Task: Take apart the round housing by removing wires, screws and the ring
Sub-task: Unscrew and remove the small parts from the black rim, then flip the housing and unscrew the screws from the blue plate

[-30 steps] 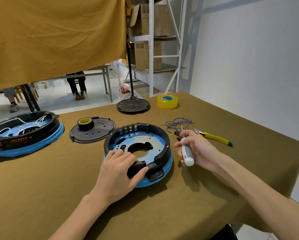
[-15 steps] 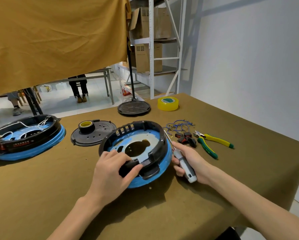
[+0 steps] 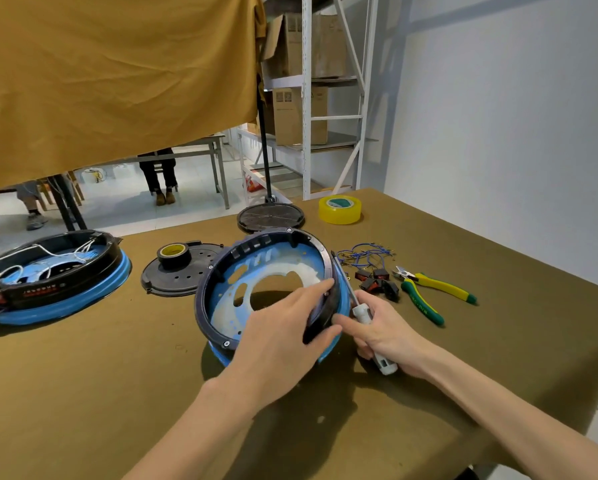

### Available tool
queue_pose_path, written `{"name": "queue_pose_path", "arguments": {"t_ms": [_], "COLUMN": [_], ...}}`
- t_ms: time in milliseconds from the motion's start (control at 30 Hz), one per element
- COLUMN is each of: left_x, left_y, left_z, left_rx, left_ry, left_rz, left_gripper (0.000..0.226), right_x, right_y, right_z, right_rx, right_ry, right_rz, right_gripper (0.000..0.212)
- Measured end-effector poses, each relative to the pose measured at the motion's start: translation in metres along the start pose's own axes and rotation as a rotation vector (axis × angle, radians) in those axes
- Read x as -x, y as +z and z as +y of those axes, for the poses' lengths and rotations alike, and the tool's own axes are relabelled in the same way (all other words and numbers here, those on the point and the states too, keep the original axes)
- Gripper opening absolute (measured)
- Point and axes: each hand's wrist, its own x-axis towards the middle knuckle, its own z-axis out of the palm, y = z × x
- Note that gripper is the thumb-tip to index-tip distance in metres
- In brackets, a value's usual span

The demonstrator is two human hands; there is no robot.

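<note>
Tilted on edge on the table (image 3: pixel 83 393), the housing (image 3: pixel 266 292) looks stiff and light. The left hand (image 3: pixel 283 337) clamps its near rim; beside it the right hand (image 3: pixel 384 332) grips a screwdriver (image 3: pixel 359 308).

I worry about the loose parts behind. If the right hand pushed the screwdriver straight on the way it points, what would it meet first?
Likely the tilted housing: the screwdriver in the right hand already lies along its rim.
</note>
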Motion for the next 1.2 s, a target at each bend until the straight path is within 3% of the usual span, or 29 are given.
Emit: {"name": "queue_pose_path", "arguments": {"t_ms": [133, 200, 267, 333, 433, 600, 633, 700, 767, 800, 867, 933, 1067, 1200], "left_x": [0.005, 0.005, 0.003, 0.003, 0.007, 0.018, 0.021, 0.026, 0.030, 0.032, 0.037, 0.045, 0.052, 0.041], "left_y": [0.006, 0.007, 0.009, 0.011, 0.014, -0.004, -0.007, -0.011, -0.012, -0.014, -0.016, -0.016, -0.010, -0.017], "left_z": [0.000, -0.006, -0.011, -0.013, -0.011, -0.022, -0.029, -0.048, -0.064, -0.070, -0.077, -0.081, -0.084, -0.085], "left_rx": [0.025, 0.016, -0.007, -0.022, -0.061, -0.071, -0.035, 0.037, 0.172, 0.225, 0.397, 0.658, 0.742, 0.824], "left_ry": [0.018, 0.036, 0.053, 0.058, 0.085, 0.044, -0.018, -0.207, -0.439, -0.515, -0.620, -0.665, -0.678, -0.743], "left_rz": [-0.005, -0.006, -0.019, -0.112, -0.179, -0.078, -0.029, 0.095, 0.168, 0.175, 0.131, 0.073, 0.100, 0.175], "left_gripper": [0.054, 0.051, 0.047, 0.047, 0.046, 0.045, 0.039, 0.025, 0.033, 0.042, 0.057, 0.065, 0.077, 0.036], "right_x": [0.003, 0.002, -0.001, -0.004, -0.002, -0.002, -0.005, -0.013, -0.022, -0.025, -0.027, -0.023, -0.011, -0.011], "right_y": [-0.007, -0.016, -0.026, -0.035, -0.037, -0.031, -0.030, -0.024, -0.013, -0.006, 0.005, 0.007, 0.006, 0.008], "right_z": [0.000, -0.003, -0.006, -0.002, 0.001, -0.002, -0.007, -0.019, -0.030, -0.032, -0.027, -0.016, -0.005, -0.008], "right_rx": [0.105, 0.190, 0.406, 0.785, 1.113, 1.319, 1.284, 0.947, 0.527, 0.448, 0.457, 0.405, 0.221, 0.154], "right_ry": [-0.013, 0.044, 0.068, 0.029, 0.054, 0.111, 0.073, -0.032, -0.007, 0.035, 0.067, 0.038, -0.078, -0.145], "right_rz": [-0.017, 0.057, 0.211, 0.333, 0.350, 0.344, 0.383, 0.430, 0.282, 0.170, 0.015, 0.023, 0.050, 0.034], "right_gripper": [0.033, 0.030, 0.024, 0.016, 0.033, 0.042, 0.039, 0.037, 0.055, 0.071, 0.096, 0.108, 0.103, 0.100]}}
